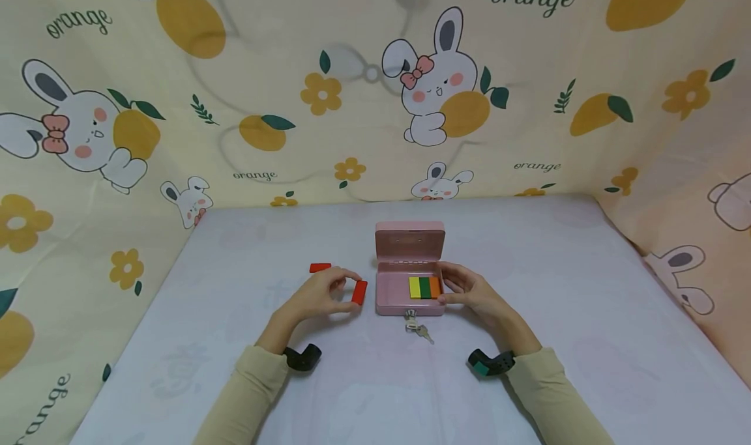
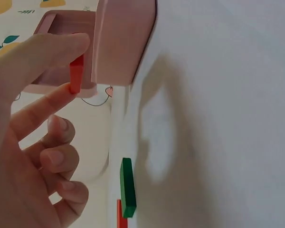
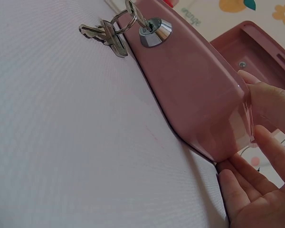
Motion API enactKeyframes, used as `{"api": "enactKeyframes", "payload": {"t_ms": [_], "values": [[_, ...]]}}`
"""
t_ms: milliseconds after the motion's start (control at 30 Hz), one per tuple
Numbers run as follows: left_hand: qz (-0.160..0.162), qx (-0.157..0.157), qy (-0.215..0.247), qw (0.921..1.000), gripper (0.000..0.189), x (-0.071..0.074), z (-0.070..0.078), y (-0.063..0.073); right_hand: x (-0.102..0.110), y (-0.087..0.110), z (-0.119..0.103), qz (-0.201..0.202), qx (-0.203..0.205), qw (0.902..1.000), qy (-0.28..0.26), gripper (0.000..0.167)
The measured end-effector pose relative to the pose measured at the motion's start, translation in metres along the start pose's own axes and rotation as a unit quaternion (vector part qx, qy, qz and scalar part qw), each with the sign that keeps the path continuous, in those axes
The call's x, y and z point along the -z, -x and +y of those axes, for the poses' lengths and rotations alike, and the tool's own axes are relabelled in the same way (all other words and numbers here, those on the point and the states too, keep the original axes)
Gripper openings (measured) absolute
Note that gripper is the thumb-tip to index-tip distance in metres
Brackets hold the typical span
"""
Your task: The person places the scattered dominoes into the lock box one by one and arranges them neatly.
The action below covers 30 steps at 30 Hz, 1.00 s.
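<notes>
A pink cash box (image 1: 391, 295) stands with its lid (image 1: 409, 244) raised. Yellow (image 1: 414, 288), green (image 1: 425, 288) and orange (image 1: 435, 287) blocks lie side by side inside, at the right. To the left of the box, my left hand (image 1: 317, 296) pinches a red block (image 1: 360, 292) between thumb and index finger, apart from the box. The other fingers curl loosely in the left wrist view. My right hand (image 1: 474, 295) grips the box's right wall, its thumb at the rim and fingers against the outside.
Another red block (image 1: 319, 267) lies on the white tabletop (image 1: 375, 393), behind the left hand. In the left wrist view a green block (image 2: 128, 187) also lies on the table. Keys (image 3: 104, 35) hang from the box's front lock (image 3: 155, 32). A patterned cloth (image 1: 352, 126) rises behind.
</notes>
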<state>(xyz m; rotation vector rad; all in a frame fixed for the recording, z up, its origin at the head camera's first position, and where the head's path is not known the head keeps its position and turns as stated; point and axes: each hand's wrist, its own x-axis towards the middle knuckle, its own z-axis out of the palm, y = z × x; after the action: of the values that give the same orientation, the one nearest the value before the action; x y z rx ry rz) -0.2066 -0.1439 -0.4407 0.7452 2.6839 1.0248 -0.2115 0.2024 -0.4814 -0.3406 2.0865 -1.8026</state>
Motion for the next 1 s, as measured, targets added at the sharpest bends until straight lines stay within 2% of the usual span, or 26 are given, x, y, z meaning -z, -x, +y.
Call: {"api": "enactKeyframes", "payload": {"t_ms": [267, 800, 1000], "values": [[0.016, -0.01, -0.019, 0.9997, 0.042, -0.005, 0.006, -0.005, 0.0, 0.0, -0.001, -0.001, 0.003, 1.0, 0.009, 0.072], [0.029, 0.01, -0.021, 0.9993, 0.042, -0.009, 0.023, -0.009, 0.0, 0.0, -0.002, 0.0, 0.004, 0.9999, 0.012, 0.071], [0.039, 0.012, -0.031, 0.9987, 0.044, -0.013, 0.024, -0.011, -0.001, 0.0, -0.001, 0.001, 0.002, 1.0, 0.008, 0.072]]}}
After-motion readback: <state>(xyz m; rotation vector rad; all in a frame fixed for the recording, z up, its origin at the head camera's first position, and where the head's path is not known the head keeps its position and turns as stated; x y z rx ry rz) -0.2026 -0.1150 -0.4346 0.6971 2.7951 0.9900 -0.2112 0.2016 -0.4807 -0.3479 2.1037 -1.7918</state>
